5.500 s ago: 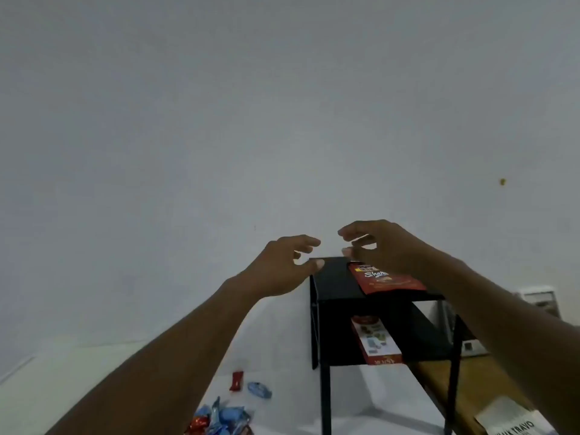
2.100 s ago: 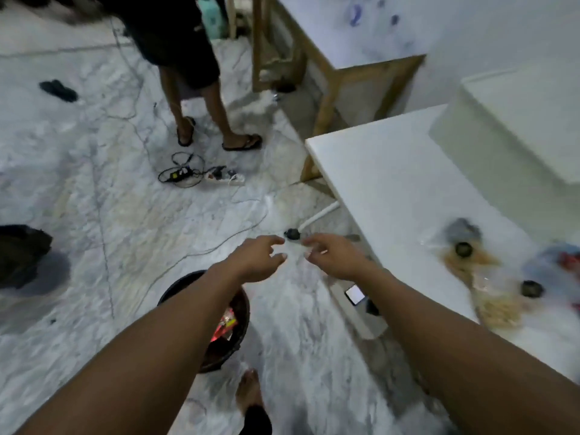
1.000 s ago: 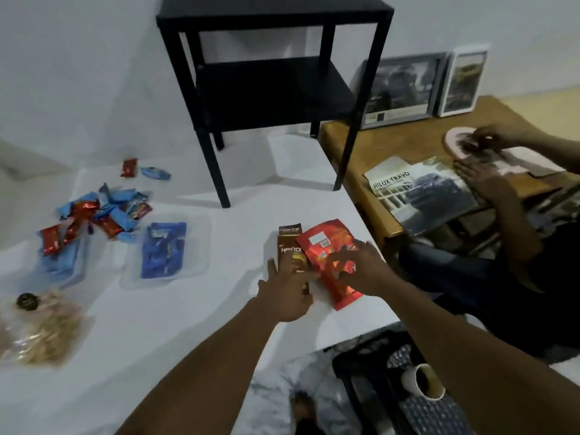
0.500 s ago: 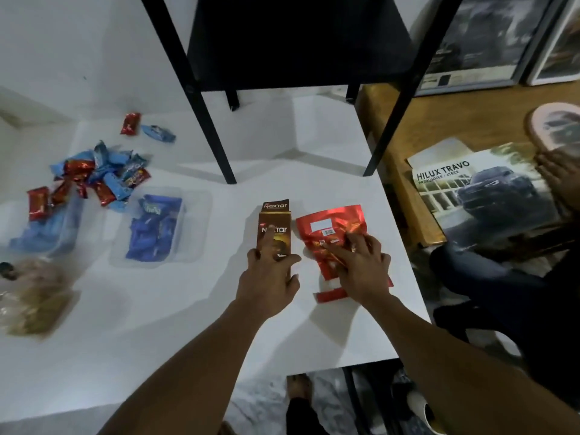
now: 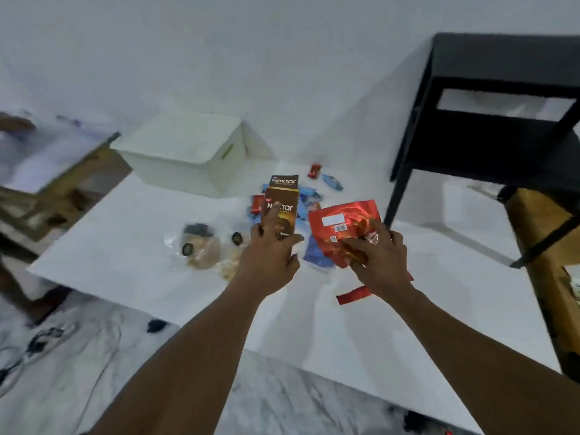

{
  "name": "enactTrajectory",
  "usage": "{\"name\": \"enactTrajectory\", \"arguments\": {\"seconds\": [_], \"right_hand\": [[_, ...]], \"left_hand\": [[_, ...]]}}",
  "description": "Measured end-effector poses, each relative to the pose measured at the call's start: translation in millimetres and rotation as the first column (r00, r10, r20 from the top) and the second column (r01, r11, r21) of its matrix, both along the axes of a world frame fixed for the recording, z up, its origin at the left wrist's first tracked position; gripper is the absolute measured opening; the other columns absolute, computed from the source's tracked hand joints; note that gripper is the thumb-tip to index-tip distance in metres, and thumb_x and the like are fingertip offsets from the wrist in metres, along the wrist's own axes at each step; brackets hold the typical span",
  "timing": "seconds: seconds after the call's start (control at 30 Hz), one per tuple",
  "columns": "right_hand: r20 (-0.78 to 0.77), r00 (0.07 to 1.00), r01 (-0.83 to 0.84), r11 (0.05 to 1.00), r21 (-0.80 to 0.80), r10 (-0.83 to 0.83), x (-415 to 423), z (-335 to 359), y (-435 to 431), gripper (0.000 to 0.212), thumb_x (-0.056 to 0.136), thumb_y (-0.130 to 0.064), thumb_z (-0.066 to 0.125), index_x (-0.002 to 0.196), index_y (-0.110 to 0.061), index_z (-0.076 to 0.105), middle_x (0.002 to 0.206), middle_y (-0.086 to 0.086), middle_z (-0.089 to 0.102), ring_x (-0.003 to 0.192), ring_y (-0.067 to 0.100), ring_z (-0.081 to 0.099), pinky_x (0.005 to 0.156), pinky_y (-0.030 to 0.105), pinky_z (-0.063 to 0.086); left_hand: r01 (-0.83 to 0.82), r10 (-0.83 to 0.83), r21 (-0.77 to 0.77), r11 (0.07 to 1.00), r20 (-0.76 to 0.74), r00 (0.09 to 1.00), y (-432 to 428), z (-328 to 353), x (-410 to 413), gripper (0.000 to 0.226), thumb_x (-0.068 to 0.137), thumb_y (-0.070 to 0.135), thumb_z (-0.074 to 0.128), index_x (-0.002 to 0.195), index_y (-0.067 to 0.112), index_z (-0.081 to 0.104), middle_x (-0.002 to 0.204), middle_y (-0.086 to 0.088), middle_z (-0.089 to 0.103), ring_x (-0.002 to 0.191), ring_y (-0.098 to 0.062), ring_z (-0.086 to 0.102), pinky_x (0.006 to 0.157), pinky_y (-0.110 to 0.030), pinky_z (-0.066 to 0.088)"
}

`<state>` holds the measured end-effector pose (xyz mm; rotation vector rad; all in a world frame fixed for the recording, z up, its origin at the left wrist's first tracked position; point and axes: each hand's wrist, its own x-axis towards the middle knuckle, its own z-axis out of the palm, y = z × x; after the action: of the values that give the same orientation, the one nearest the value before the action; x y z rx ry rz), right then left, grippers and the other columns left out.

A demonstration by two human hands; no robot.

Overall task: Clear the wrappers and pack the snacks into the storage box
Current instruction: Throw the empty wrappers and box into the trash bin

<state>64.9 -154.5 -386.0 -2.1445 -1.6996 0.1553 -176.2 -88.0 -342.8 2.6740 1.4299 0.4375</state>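
We hold a brown Nextar box (image 5: 280, 208) upright in our left hand (image 5: 270, 262), fingers wrapped round its lower half. Our right hand (image 5: 378, 262) pinches a crumpled red foil pouch (image 5: 342, 230) by its lower edge. Both hang above the white table (image 5: 125, 246). The white storage box (image 5: 185, 152) sits at the far edge, lid on, well apart from us. Loose blue and red snacks (image 5: 310, 196) lie between. Bare tabletop stretches left of the clear bags (image 5: 204, 246); a black shelf (image 5: 489, 120) crowds the right.
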Motion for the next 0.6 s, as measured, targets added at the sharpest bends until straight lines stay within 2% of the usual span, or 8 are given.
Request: {"name": "enactTrajectory", "arguments": {"seconds": [0.13,0.2,0.3,0.37,0.43,0.5,0.57,0.6], "right_hand": [[0.009,0.986,-0.17,0.985,0.037,0.169,-152,33,56,0.047,0.07,-0.043,0.073,0.116,-0.049,0.064,0.154,0.005,0.034,0.126,0.043,0.037,0.102,0.054,0.039],[-0.012,0.96,-0.278,0.959,0.061,0.279,-242,43,76,0.046,0.069,-0.049,0.07,0.114,-0.051,0.065,0.154,0.005,0.035,0.125,0.044,0.039,0.1,0.053,0.04],[-0.06,0.879,-0.473,0.881,0.025,0.473,-379,49,90,0.041,0.072,-0.049,0.073,0.113,-0.05,0.067,0.155,0.004,0.032,0.125,0.043,0.037,0.102,0.051,0.037],[-0.093,0.806,-0.59,0.806,-0.044,0.584,-465,47,86,0.04,0.074,-0.048,0.073,0.113,-0.05,0.067,0.156,0.002,0.03,0.126,0.041,0.034,0.106,0.049,0.035],[-0.16,0.722,-0.692,0.703,-0.162,0.673,-542,29,80,0.042,0.073,-0.049,0.074,0.114,-0.051,0.066,0.154,0.0,0.032,0.127,0.038,0.036,0.107,0.044,0.033],[-0.28,0.621,-0.783,0.56,-0.271,0.732,-606,-1,73,0.046,0.067,-0.052,0.075,0.112,-0.052,0.066,0.144,-0.005,0.045,0.126,0.031,0.044,0.107,0.041,0.037],[-0.422,0.51,-0.854,0.383,-0.351,0.75,-655,-46,63,0.049,0.059,-0.051,0.077,0.108,-0.048,0.07,0.116,-0.01,0.065,0.112,0.02,0.06,0.098,0.038,0.047],[-0.476,0.475,-0.862,0.281,-0.422,0.741,-675,-76,57,0.047,0.06,-0.046,0.079,0.106,-0.045,0.072,0.102,-0.012,0.071,0.103,0.016,0.066,0.092,0.036,0.051]], "left_hand": [[-0.269,0.269,-0.004,0.963,0.011,0.963,4,35,-163,0.038,0.082,0.039,0.062,0.12,0.044,0.058,0.164,0.0,0.001,0.128,-0.042,0.035,0.079,-0.048,0.056],[-0.393,0.393,-0.011,0.919,0.021,0.919,-5,44,-253,0.038,0.084,0.039,0.062,0.122,0.044,0.058,0.164,-0.001,0.0,0.128,-0.043,0.034,0.084,-0.052,0.055],[-0.618,0.618,-0.119,0.777,-0.044,0.785,-38,36,-380,0.042,0.085,0.041,0.063,0.127,0.045,0.056,0.165,-0.004,-0.002,0.133,-0.047,0.032,0.099,-0.051,0.045],[-0.727,0.736,-0.231,0.646,-0.064,0.674,-69,15,-453,0.044,0.082,0.043,0.062,0.125,0.047,0.056,0.165,-0.004,0.0,0.133,-0.046,0.036,0.101,-0.049,0.045],[-0.79,0.836,-0.378,0.483,-0.067,0.544,-105,-13,-513,0.046,0.077,0.047,0.058,0.124,0.049,0.058,0.165,-0.003,0.005,0.132,-0.044,0.042,0.103,-0.048,0.046],[-0.797,0.913,-0.525,0.299,-0.087,0.399,-144,-56,-561,0.055,0.073,0.052,0.052,0.127,0.048,0.056,0.164,-0.009,0.013,0.136,-0.042,0.041,0.106,-0.047,0.044],[-0.771,0.965,-0.619,0.147,-0.081,0.249,-183,-108,-593,0.056,0.072,0.055,0.047,0.127,0.047,0.055,0.154,-0.013,0.036,0.139,-0.034,0.04,0.105,-0.043,0.045],[-0.752,0.982,-0.653,0.091,-0.066,0.176,-200,-128,-601,0.052,0.074,0.053,0.048,0.125,0.046,0.056,0.144,-0.012,0.049,0.133,-0.029,0.048,0.1,-0.035,0.048]]}}
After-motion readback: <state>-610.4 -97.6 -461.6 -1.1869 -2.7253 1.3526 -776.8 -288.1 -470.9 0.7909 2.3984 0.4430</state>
